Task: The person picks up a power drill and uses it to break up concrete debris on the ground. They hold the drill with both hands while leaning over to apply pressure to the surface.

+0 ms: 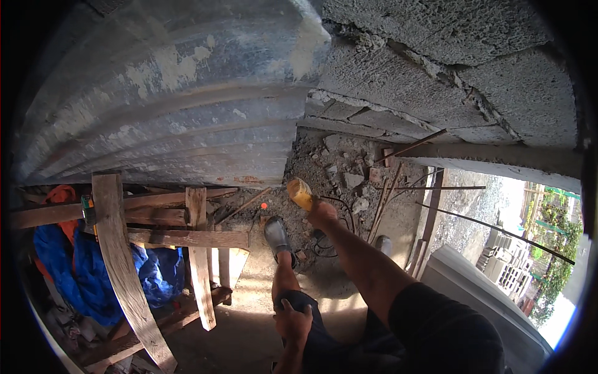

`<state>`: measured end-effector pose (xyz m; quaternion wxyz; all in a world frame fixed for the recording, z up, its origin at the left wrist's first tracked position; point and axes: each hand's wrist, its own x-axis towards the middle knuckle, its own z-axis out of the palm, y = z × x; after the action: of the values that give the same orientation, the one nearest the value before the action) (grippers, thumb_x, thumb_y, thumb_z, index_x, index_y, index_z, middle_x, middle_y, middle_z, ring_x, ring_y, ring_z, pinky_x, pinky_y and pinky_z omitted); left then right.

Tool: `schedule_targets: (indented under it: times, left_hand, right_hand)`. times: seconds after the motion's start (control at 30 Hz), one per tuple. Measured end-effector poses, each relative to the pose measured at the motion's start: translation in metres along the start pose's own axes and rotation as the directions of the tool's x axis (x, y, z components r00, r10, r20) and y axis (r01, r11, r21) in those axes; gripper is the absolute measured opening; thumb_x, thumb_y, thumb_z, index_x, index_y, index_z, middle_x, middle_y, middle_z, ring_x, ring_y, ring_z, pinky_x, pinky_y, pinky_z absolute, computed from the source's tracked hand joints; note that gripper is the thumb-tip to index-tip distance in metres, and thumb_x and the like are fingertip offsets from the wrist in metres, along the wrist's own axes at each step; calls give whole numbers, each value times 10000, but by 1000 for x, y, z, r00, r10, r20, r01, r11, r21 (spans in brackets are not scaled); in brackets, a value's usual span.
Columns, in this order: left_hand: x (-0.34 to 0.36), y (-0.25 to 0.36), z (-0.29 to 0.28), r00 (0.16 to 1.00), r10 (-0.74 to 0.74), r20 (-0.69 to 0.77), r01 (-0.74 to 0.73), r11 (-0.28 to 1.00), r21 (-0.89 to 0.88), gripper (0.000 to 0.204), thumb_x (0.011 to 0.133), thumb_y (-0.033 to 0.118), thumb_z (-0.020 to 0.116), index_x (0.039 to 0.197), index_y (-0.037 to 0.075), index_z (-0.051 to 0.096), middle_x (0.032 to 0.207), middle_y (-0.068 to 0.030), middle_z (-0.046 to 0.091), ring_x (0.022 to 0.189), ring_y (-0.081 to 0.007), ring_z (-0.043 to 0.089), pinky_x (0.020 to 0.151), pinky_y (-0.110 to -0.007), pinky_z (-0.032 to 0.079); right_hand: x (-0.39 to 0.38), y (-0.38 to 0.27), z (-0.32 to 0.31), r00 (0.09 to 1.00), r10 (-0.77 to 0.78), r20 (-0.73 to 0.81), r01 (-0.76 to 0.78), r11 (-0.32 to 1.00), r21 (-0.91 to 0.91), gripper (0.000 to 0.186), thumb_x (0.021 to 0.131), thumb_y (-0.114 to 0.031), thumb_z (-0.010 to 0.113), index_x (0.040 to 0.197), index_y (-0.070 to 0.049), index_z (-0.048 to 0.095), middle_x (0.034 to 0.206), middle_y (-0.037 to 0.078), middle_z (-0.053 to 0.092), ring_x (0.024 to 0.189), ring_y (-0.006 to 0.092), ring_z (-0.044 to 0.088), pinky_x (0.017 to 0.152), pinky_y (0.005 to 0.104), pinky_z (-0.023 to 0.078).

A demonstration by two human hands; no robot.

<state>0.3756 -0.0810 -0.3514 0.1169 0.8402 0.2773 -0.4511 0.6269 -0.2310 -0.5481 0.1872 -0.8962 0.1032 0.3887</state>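
My right hand [322, 214] is stretched forward over the rubble, closed on a yellow plastic container [299, 194]. The container is short and roughly cylindrical, with a pale, dirty-looking end tipped away from the hand. My left hand [293, 321] rests on my bent left knee, its fingers apart over the dark cloth and nothing seen in it. Beneath the container lie grey broken stone and loose dirt [330, 168]. Just left of it, my left foot in a grey shoe [276, 234] stands on the dusty ground.
Ahead rises a corrugated metal sheet [187, 118], beside a rough block wall [398, 81]. Left are a wooden frame [124, 268], a blue tarp [81, 268] and a tape measure [88, 210]. Thin steel bars [498, 228] jut across the right. Concrete blocks [498, 255] stand outside.
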Motion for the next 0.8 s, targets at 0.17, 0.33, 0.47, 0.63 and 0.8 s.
schedule_targets:
  times: [0.17, 0.33, 0.47, 0.63, 0.8]
  left_hand:
    - [1, 2, 0, 1000, 8, -11, -8, 999, 33, 904, 802, 547, 771, 1449, -20, 493, 1309, -267, 575, 1134, -443, 634, 944, -499, 564]
    - [1, 6, -6, 999, -25, 30, 24, 999, 39, 884, 793, 527, 769, 1457, 5, 505, 1396, -260, 538, 1169, -445, 618, 938, -512, 571]
    - [3, 7, -7, 999, -13, 39, 11, 998, 61, 879, 800, 531, 765, 1456, 11, 501, 1373, -255, 553, 1163, -445, 622, 941, -514, 568]
    - [4, 11, -9, 998, -15, 53, 11, 996, 91, 879, 803, 533, 764, 1456, 9, 494, 1352, -264, 558, 1157, -452, 625, 937, -517, 569]
    - [6, 10, -8, 999, 6, 35, -9, 995, 100, 878, 805, 533, 761, 1449, -1, 495, 1336, -278, 560, 1138, -461, 633, 931, -518, 571]
  right_hand:
    - [-7, -8, 13, 999, 33, 9, -33, 998, 52, 517, 877, -181, 603, 1363, -33, 508, 1148, 232, 718, 1077, 402, 706, 918, 494, 568]
    - [-6, -25, 20, 997, 73, -16, -69, 981, 181, 481, 880, -182, 598, 1325, -17, 519, 1143, 247, 715, 1082, 417, 700, 927, 503, 559]
    - [-5, -32, 24, 993, 112, -27, -102, 964, 247, 468, 879, -184, 600, 1300, 8, 525, 1129, 266, 706, 1076, 436, 692, 929, 514, 554]
    - [-5, -34, 35, 992, 76, -96, -48, 962, 270, 404, 905, -170, 554, 1252, 38, 531, 1082, 263, 713, 1033, 438, 704, 892, 509, 568]
    - [-10, -37, 33, 983, 92, -157, -43, 956, 290, 402, 893, -162, 563, 1232, 52, 530, 1059, 289, 709, 1003, 437, 710, 862, 500, 579]
